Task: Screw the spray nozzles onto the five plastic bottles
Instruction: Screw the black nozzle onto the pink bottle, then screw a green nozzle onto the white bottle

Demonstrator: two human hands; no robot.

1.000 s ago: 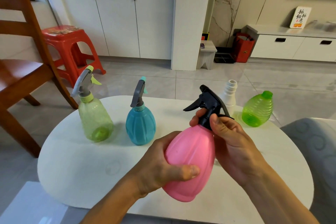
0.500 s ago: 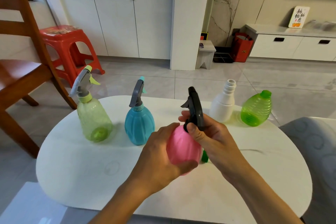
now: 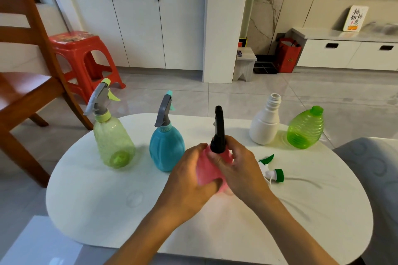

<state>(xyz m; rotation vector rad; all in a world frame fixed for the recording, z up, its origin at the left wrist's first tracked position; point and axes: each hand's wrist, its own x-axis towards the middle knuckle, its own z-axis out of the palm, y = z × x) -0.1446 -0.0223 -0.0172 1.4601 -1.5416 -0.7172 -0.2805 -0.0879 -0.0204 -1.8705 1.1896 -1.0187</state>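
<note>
Here we hold the pink bottle (image 3: 212, 170) upright over the white table (image 3: 90, 200), our left hand (image 3: 189, 180) wrapped round its body and our right hand (image 3: 237, 170) closed on its shoulder, fingers at the collar of the black nozzle (image 3: 218, 129). To the left stand the pale green bottle (image 3: 112, 142) and the blue bottle (image 3: 167, 148), both with nozzles on. The white bottle (image 3: 266, 125) and the bright green bottle (image 3: 305, 129) stand bare at the right, a green-and-white nozzle (image 3: 271, 170) lying near them.
</note>
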